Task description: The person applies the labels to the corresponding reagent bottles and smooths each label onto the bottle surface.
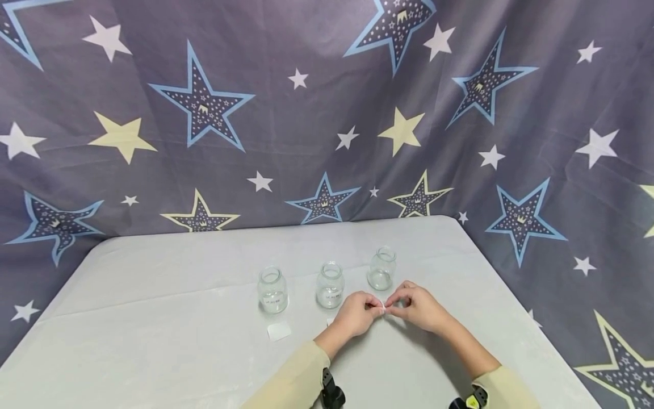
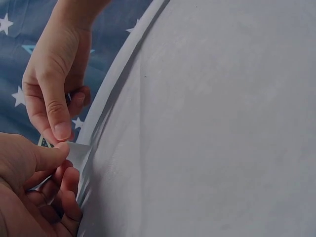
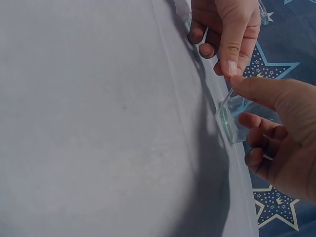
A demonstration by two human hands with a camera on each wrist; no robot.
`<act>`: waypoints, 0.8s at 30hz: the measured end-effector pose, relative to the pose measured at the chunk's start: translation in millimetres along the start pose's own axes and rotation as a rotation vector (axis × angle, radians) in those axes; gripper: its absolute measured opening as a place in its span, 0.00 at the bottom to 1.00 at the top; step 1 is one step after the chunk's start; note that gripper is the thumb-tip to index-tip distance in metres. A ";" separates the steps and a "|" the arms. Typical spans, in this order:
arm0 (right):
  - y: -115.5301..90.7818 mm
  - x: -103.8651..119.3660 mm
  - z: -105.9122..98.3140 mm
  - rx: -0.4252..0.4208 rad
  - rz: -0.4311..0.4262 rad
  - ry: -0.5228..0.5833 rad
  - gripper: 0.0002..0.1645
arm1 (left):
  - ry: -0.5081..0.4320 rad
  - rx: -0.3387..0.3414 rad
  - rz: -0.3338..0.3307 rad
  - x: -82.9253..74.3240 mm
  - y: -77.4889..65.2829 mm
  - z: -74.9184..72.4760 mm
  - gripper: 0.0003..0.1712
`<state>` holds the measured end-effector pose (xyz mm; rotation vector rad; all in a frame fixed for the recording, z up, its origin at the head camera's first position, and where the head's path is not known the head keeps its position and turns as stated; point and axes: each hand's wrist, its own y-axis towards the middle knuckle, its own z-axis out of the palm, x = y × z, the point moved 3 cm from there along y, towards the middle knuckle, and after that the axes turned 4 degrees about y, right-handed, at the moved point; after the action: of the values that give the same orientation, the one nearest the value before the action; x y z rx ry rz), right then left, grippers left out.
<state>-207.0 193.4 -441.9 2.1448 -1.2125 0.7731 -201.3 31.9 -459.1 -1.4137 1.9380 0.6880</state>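
On my head view, the left hand (image 1: pixel 356 314) and right hand (image 1: pixel 416 307) meet toward the right of the white table (image 1: pixel 168 352), both pinching a small white slip (image 1: pixel 384 307) between thumb and fingertips. I see the slip just nearer than the right jar (image 1: pixel 381 268), above the tabletop. The middle jar (image 1: pixel 330 285) and left jar (image 1: pixel 273 289) stand upright, in a row with it. A flat white piece (image 1: pixel 279 331) lies near the left jar, on its near side; another (image 1: pixel 330 322) is partly hidden by the left hand.

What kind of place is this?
Likely a makeshift filming booth: star-print fabric hangs behind a pale, cloth-covered table, and black wrist-worn devices are in view.
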 end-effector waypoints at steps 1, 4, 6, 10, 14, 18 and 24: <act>0.2 0.4 -0.3 0.002 0.001 0.001 0.03 | 0.001 -0.001 0.002 -0.2 0.3 -0.3 0.04; 0.3 0.0 -1.0 0.002 0.000 0.007 0.03 | -0.004 -0.001 0.001 -1.0 -0.3 -1.1 0.04; -0.2 -0.6 -0.8 0.003 0.002 0.005 0.03 | -0.008 -0.003 -0.002 -1.3 -1.1 -1.0 0.04; -0.7 -0.8 -1.2 -0.006 0.006 0.011 0.03 | -0.017 -0.011 -0.005 -1.3 -1.9 -0.8 0.05; -0.9 -0.7 -1.4 -0.014 0.012 0.012 0.04 | -0.032 -0.023 -0.014 -1.6 -3.2 -2.2 0.05; -0.6 -1.2 -0.8 -0.019 0.036 0.005 0.03 | -0.040 -0.044 -0.023 -1.7 -4.2 -3.6 0.05; -0.5 -2.0 -2.3 -0.052 0.108 -0.009 0.03 | -0.056 -0.055 -0.019 -1.4 -2.6 -2.1 0.05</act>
<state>-208.0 196.3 -441.9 2.0571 -1.3471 0.7699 -198.9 30.5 -456.9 -1.4293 1.8736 0.7689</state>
